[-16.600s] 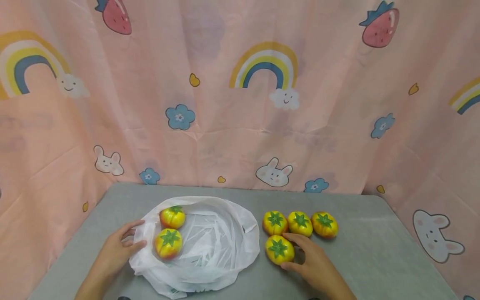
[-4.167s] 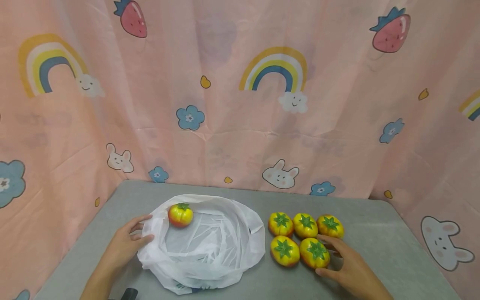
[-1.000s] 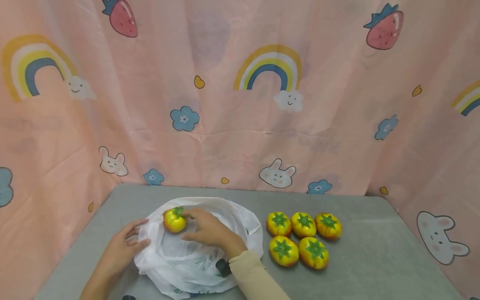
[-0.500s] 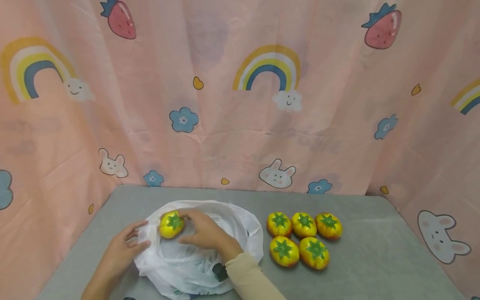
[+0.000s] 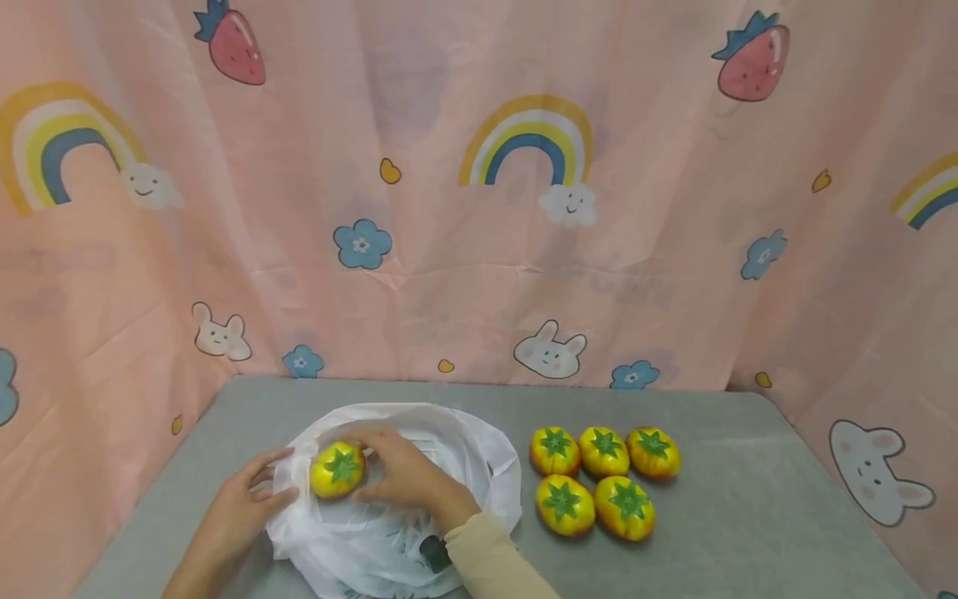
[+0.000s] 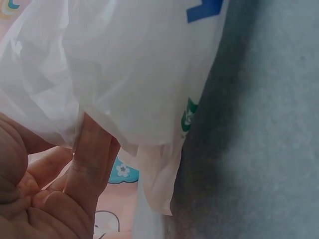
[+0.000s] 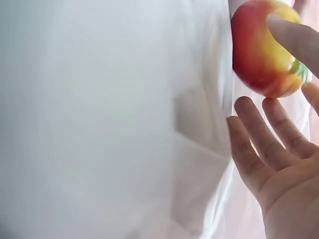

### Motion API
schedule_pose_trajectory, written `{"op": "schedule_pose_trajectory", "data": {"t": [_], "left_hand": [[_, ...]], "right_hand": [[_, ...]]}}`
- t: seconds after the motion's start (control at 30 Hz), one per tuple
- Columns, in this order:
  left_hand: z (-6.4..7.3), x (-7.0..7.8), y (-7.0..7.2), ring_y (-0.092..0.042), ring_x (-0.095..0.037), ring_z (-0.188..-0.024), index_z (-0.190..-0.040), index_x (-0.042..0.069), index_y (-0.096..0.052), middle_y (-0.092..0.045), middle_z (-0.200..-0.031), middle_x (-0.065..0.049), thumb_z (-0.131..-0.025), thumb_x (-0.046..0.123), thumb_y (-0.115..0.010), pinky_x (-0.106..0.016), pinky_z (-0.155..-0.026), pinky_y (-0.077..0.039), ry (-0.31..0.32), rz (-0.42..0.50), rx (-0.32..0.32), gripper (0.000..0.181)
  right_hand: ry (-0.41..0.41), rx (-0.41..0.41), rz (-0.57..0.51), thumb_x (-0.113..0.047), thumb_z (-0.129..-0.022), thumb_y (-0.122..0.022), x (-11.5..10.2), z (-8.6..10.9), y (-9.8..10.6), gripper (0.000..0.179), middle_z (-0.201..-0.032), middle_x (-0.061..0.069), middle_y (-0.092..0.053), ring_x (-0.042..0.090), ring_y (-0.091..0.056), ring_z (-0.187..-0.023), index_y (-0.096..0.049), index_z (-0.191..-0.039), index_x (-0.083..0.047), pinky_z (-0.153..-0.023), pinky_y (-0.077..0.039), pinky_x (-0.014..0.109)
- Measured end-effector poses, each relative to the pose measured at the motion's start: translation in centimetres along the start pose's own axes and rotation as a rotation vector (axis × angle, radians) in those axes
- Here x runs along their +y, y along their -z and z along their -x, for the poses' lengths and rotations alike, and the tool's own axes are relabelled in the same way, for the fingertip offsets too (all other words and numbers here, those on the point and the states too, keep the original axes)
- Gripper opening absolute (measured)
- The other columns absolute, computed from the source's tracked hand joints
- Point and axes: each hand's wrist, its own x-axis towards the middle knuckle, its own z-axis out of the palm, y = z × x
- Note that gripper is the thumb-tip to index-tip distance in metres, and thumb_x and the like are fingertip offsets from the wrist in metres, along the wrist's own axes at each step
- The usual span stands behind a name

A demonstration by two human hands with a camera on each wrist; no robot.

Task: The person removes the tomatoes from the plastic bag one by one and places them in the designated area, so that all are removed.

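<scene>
A white plastic bag [image 5: 479, 491] lies with its mouth spread wide on the grey table. Its left rim is pinched by my left hand [image 5: 232, 509]; the left wrist view shows the fingers [image 6: 88, 164] at the thin plastic edge. My right hand [image 5: 412, 476] reaches over the bag's opening, holding a yellow-and-red toy persimmon [image 5: 338, 471] with a green star-shaped top between thumb and index finger. In the right wrist view the thumb presses on the persimmon [image 7: 256, 50], while the other fingers are spread beneath it.
Right of the bag, several matching persimmons [image 5: 604, 452] sit in two rows, three at the back and two in front. The grey table [image 5: 748, 516] ends at a pink printed curtain [image 5: 464, 283] behind. A black wrist strap piece [image 5: 434, 553] is at the right wrist.
Earlier, two persimmons were in the bag; one was set down in the front row on the right. My right hand then returned to the bag, and the persimmon there has tipped and shifted nearer.
</scene>
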Motion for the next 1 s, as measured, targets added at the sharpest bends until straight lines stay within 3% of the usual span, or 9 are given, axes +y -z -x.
{"op": "schedule_pose_trajectory", "data": {"t": [0.17,0.37,0.6,1.0], "left_hand": [[0.0,-0.1,-0.1,-0.048,-0.051,-0.131,-0.152,0.013,-0.038,-0.037,-0.149,-0.034,-0.091,0.026,-0.073,-0.056,-0.101,-0.051,0.022,0.02,-0.006,0.071],[0.0,-0.2,-0.2,-0.047,-0.051,-0.131,-0.152,0.013,-0.037,-0.035,-0.151,-0.034,-0.09,0.026,-0.074,-0.055,-0.1,-0.052,0.029,0.037,-0.013,0.073],[-0.1,-0.3,-0.3,-0.048,-0.051,-0.132,-0.152,0.013,-0.037,-0.037,-0.15,-0.034,-0.09,0.029,-0.074,-0.054,-0.098,-0.053,0.017,0.022,-0.015,0.073],[-0.1,0.1,-0.2,-0.051,-0.049,-0.129,-0.151,0.012,-0.038,-0.041,-0.147,-0.033,-0.09,0.027,-0.073,-0.052,-0.096,-0.056,0.017,0.008,-0.004,0.072]], "right_hand": [[-0.025,-0.029,0.09,-0.031,-0.079,-0.085,-0.1,0.2,-0.2,0.073,-0.126,-0.007,-0.054,0.005,-0.055,-0.112,-0.048,-0.142,-0.04,-0.099,-0.051,0.026],[0.037,-0.03,0.087,-0.025,-0.078,-0.086,-0.6,0.3,-0.3,0.063,-0.135,-0.014,-0.059,0.006,-0.056,-0.125,-0.054,-0.132,-0.03,-0.108,-0.047,0.026],[0.039,-0.057,0.164,-0.033,-0.077,-0.086,-0.9,0.6,-0.3,0.068,-0.126,-0.01,-0.053,0.002,-0.052,-0.111,-0.056,-0.138,-0.039,-0.101,-0.048,0.023],[0.04,0.044,0.116,-0.037,-0.073,-0.088,-0.4,2.0,0.9,0.071,-0.134,-0.013,-0.054,0.004,-0.054,-0.118,-0.057,-0.136,-0.037,-0.102,-0.05,0.028]]}}
